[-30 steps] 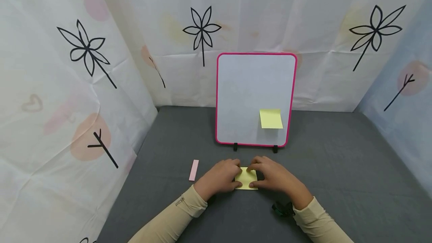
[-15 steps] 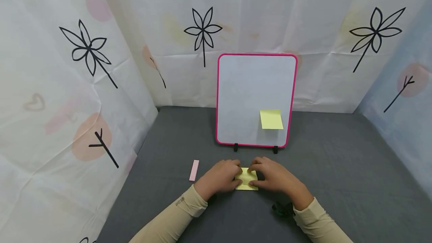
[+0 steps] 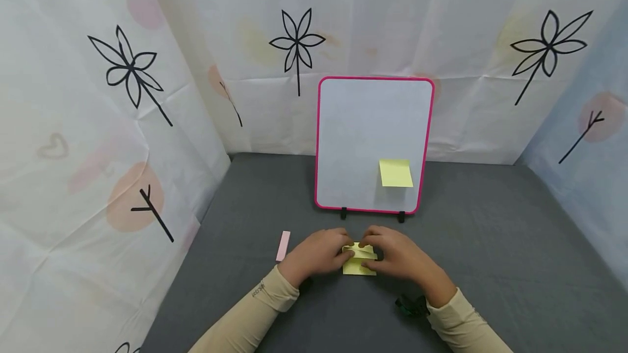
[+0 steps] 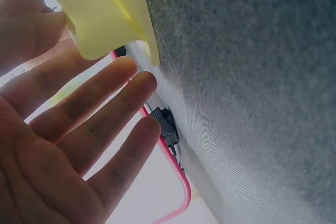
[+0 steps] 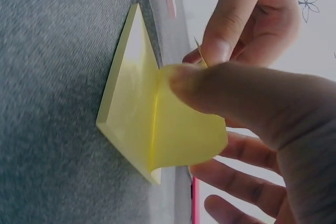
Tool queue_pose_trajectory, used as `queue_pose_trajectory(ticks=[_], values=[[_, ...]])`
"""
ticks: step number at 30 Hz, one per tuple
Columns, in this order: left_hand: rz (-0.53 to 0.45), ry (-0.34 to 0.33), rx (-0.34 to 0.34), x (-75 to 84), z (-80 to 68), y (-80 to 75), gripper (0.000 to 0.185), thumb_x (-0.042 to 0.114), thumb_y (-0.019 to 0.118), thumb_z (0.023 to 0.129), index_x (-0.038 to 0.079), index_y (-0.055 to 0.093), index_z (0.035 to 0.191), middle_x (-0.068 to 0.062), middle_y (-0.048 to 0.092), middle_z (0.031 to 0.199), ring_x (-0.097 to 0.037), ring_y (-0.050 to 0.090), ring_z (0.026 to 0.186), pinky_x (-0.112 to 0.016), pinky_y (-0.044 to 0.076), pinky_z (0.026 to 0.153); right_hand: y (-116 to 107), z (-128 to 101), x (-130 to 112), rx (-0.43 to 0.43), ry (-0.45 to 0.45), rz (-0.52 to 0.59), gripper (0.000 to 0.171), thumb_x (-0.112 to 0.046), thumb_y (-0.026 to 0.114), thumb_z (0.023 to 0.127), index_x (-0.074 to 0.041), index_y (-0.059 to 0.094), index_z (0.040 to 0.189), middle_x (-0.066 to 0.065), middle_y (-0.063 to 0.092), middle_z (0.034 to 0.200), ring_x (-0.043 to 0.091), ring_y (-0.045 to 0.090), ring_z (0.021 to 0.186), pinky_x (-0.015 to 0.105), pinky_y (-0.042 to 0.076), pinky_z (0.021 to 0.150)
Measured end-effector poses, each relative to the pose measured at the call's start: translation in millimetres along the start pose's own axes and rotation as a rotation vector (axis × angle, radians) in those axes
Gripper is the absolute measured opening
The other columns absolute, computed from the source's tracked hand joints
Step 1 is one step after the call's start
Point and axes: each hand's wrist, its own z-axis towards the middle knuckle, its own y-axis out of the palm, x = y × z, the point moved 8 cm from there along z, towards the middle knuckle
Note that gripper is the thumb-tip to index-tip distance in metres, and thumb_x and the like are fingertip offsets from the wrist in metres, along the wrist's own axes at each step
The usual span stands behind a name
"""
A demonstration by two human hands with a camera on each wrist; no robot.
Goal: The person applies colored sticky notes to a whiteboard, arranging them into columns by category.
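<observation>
A yellow sticky-note pad point(image 3: 358, 268) point(image 5: 126, 114) lies on the grey tabletop point(image 3: 481, 244) between my two hands. My right hand point(image 3: 399, 257) pinches the pad's top sheet point(image 3: 361, 250) point(image 5: 189, 135), thumb point(image 5: 236, 95) on top, and the sheet curls up off the pad. My left hand point(image 3: 319, 257) point(image 4: 79, 129) sits at the pad's left side with its fingers straight and off the table. Its thumb point(image 5: 216, 48) touches the far corner of the lifted sheet point(image 4: 100, 19).
A pink-framed whiteboard point(image 3: 365, 124) stands on black feet point(image 4: 165, 127) just behind the hands, with one yellow note point(image 3: 395, 172) stuck low on its right. A small pink strip point(image 3: 283, 245) lies left of my left hand. Patterned white cloth walls point(image 3: 98, 124) enclose the table.
The top sheet lay flat on the pad before. Now my right hand has peeled it up and it curls above the pad. Both hands have stayed in place.
</observation>
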Motion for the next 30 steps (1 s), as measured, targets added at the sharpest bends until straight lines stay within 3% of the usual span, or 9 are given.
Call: queue_pose_trajectory(ticks=[9, 13, 22, 30], values=[[-0.054, 0.023, 0.038, -2.1, -0.3, -7.8, 0.02, 0.025, 0.068, 0.105, 0.014, 0.08, 0.118, 0.0, 0.074, 0.11, -0.011, 0.071, 0.091, -0.019, 0.054, 0.077, -2.7, 3.6, -5.5, 0.059, -0.064, 0.0, 0.015, -0.008, 0.086, 0.088, -0.017, 0.075, 0.09, -0.002, 0.067, 0.096, 0.014, 0.066, 0.081, 0.026, 0.055, 0.071], [-0.06, 0.081, 0.094, 2.0, -1.9, -15.4, 0.02, 0.024, 0.071, 0.104, 0.014, 0.08, 0.118, -0.001, 0.074, 0.108, -0.014, 0.072, 0.09, -0.019, 0.054, 0.076, -1.9, 4.4, -4.5, 0.058, -0.058, 0.01, 0.014, -0.007, 0.085, 0.089, -0.017, 0.075, 0.09, -0.002, 0.067, 0.096, 0.013, 0.065, 0.08, 0.026, 0.055, 0.071], [0.039, 0.225, 0.262, 24.3, -9.8, -34.1, 0.02, 0.022, 0.08, 0.096, 0.012, 0.081, 0.114, 0.001, 0.072, 0.106, -0.011, 0.066, 0.089, -0.023, 0.054, 0.079, -0.8, 4.5, 7.9, 0.05, -0.001, 0.112, 0.008, -0.008, 0.08, 0.094, -0.013, 0.074, 0.093, -0.004, 0.066, 0.095, 0.005, 0.062, 0.08, 0.029, 0.057, 0.071], [0.062, 0.221, 0.209, 32.6, -11.1, -26.3, 0.026, 0.023, 0.083, 0.094, 0.013, 0.08, 0.118, 0.001, 0.071, 0.105, -0.011, 0.063, 0.086, -0.023, 0.053, 0.078, -0.1, 3.4, 16.6, 0.062, 0.018, 0.134, 0.012, -0.008, 0.078, 0.096, -0.017, 0.071, 0.095, -0.006, 0.066, 0.095, 0.005, 0.064, 0.083, 0.033, 0.059, 0.074]])
